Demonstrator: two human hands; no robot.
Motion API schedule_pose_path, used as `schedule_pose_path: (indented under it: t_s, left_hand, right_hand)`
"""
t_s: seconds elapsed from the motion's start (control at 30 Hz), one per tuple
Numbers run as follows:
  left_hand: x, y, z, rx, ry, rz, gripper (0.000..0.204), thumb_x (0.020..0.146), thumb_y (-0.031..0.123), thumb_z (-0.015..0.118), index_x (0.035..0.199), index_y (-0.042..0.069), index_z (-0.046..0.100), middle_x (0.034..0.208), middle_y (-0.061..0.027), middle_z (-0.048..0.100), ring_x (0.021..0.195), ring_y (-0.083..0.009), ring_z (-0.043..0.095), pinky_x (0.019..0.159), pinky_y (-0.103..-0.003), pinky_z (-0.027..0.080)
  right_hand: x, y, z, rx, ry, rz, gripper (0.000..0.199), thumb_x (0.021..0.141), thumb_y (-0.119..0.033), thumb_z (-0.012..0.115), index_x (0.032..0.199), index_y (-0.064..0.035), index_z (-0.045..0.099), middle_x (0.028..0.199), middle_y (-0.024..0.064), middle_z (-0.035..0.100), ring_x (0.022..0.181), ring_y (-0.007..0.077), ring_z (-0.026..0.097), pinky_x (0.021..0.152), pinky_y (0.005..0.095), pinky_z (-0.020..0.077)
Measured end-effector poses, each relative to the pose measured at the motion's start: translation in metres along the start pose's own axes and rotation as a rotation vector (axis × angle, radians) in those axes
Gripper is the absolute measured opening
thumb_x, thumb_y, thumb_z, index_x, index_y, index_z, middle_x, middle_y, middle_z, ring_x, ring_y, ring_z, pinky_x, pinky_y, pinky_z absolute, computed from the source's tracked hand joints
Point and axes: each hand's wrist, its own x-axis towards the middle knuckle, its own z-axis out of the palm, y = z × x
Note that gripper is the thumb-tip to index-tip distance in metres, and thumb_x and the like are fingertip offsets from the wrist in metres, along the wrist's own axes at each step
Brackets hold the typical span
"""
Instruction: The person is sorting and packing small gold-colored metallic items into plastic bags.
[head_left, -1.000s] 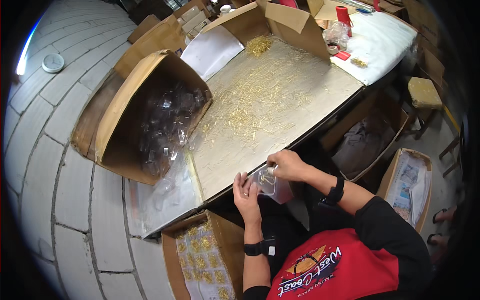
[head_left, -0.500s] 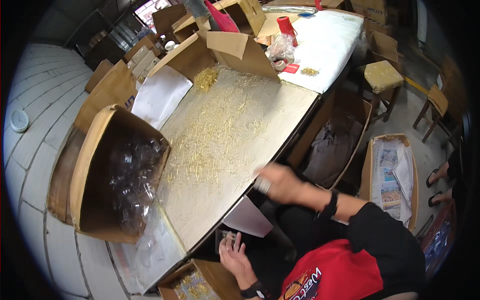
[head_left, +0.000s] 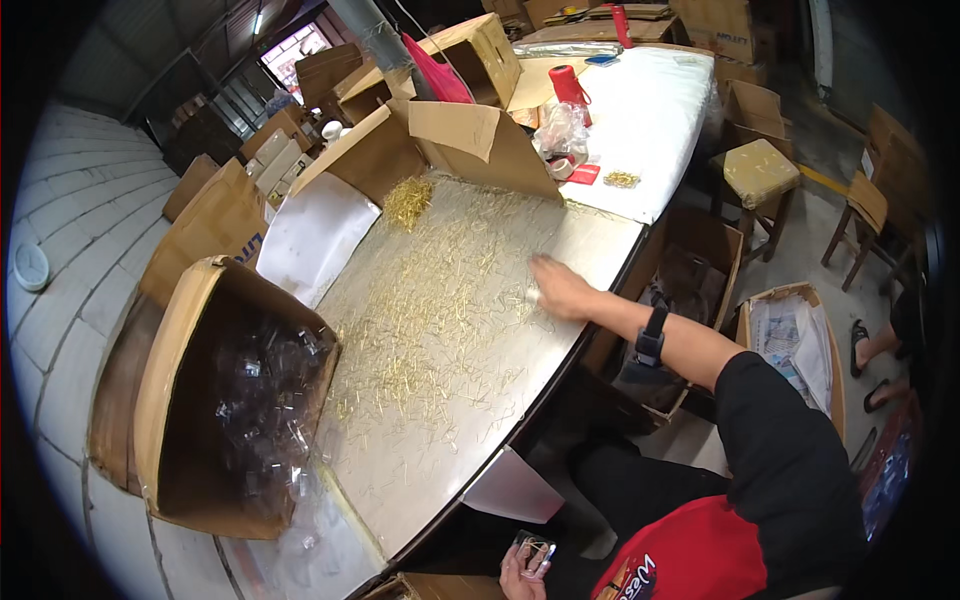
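Many thin golden wire pieces [head_left: 425, 310] lie scattered over the pale table top [head_left: 440, 480]. Among those at the table's right side is my right hand [head_left: 565, 290], palm down, fingers bent towards the surface and drawn together; a white wrapping shows on a finger. Whatever sits between its fingertips is too small to make out. Low down, below the table edge, my left hand [head_left: 520, 580] is closed on a small clear plastic box [head_left: 535, 553] with golden pieces inside. A denser heap of golden wires [head_left: 408, 203] rests by the cardboard screen at the back.
On the left, a tilted carton [head_left: 215, 270] holds many clear plastic boxes [head_left: 265, 400]. A cardboard screen [head_left: 455, 130] borders the far side. A white panel [head_left: 513, 488] juts from the near edge. Open cartons [head_left: 830, 350] and a stool [head_left: 762, 170] stand at the right.
My right hand has moved from the table's near edge forward onto the wire pieces. My left hand, with the clear box, appears lower and further right; the whole view has shifted too.
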Motion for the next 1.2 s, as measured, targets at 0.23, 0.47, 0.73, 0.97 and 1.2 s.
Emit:
schedule_pose_path:
  t_s: [0.23,0.47,0.73,0.97,1.2]
  left_hand:
    - [0.011,-0.025,-0.010,-0.027,-0.087,0.026,0.055,0.095,0.041,0.043,0.131,-0.001,0.043,0.121,-0.0176,0.055,0.101,-0.0336,0.061,0.079,-0.039,0.053]
    - [0.029,-0.033,-0.007,-0.113,-0.002,-0.137,0.045,0.099,0.036,0.033,0.125,0.001,0.045,0.118,-0.0184,0.058,0.098,-0.0350,0.063,0.069,-0.034,0.055]
    - [0.071,-0.044,0.037,-0.151,-0.041,-0.181,0.045,0.097,0.039,0.039,0.119,0.001,0.047,0.114,-0.0174,0.058,0.087,-0.0348,0.067,0.059,-0.037,0.057]
    - [0.070,-0.033,0.052,-0.162,-0.015,-0.164,0.038,0.094,0.029,0.040,0.113,-0.002,0.050,0.100,-0.0146,0.060,0.076,-0.0311,0.066,0.051,-0.038,0.057]
    - [0.069,-0.039,0.046,-0.260,-0.017,-0.093,0.038,0.098,0.030,0.039,0.111,-0.002,0.053,0.101,-0.0107,0.061,0.090,-0.0215,0.063,0.073,-0.035,0.054]
  right_hand:
    - [0.034,0.083,-0.058,-0.183,-0.015,0.192,0.061,0.088,-0.033,0.049,0.130,0.0107,0.036,0.137,0.0284,0.036,0.131,0.0390,0.031,0.109,0.0428,0.0255]
    - [-0.069,-0.082,-0.009,-0.124,-0.149,-0.052,0.068,0.092,-0.041,0.044,0.137,0.0078,0.026,0.146,0.0251,0.023,0.137,0.0367,0.019,0.113,0.0420,0.0171]
    - [-0.092,-0.195,0.049,0.004,-0.307,-0.360,0.061,0.091,-0.030,0.047,0.136,0.0073,0.029,0.145,0.0241,0.026,0.137,0.0350,0.022,0.112,0.0414,0.0200]
    - [-0.095,-0.192,0.043,0.252,-0.135,-0.117,0.057,0.090,-0.028,0.050,0.136,0.0023,0.035,0.143,0.0244,0.030,0.134,0.0363,0.027,0.112,0.0402,0.0222]
    - [-0.160,-0.248,0.051,-0.062,-0.222,-0.382,0.059,0.082,-0.017,0.054,0.133,0.0061,0.035,0.142,0.0256,0.030,0.135,0.0396,0.025,0.111,0.0455,0.0205]
